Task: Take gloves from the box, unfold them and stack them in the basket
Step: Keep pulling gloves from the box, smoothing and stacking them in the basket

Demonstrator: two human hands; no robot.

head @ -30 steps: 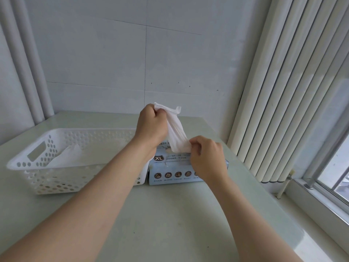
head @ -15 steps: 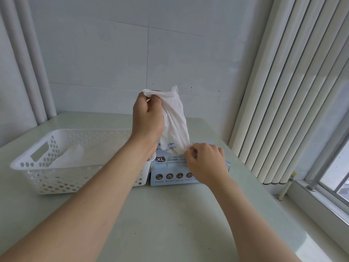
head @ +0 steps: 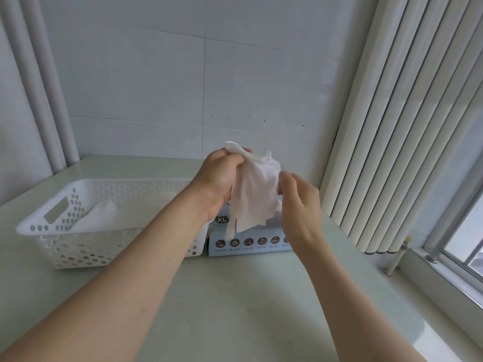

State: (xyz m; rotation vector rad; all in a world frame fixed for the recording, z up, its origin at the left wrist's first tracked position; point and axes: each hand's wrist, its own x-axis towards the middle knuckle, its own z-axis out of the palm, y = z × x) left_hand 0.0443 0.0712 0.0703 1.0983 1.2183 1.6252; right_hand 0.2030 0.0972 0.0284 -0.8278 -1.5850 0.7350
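One wide-angle camera sits on my head, looking forward and down along my forearms, close over the counter [head: 235, 296]. It faces the wall [head: 183, 82] behind the counter, with the blinds [head: 392, 139] right of the counter. No second view.

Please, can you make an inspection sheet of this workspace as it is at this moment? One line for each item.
Surface: pale table, bare in front of the box and basket.
Job's things: white glove held in the air above the box, partly opened; basket to the left of the box, with white gloves lying in it.
Clutter: nothing seen.
Grippers: left hand grips the glove's top edge; right hand pinches its right edge.
Cables: nothing seen.
Surroundings: white wall behind; blinds and window to the right.
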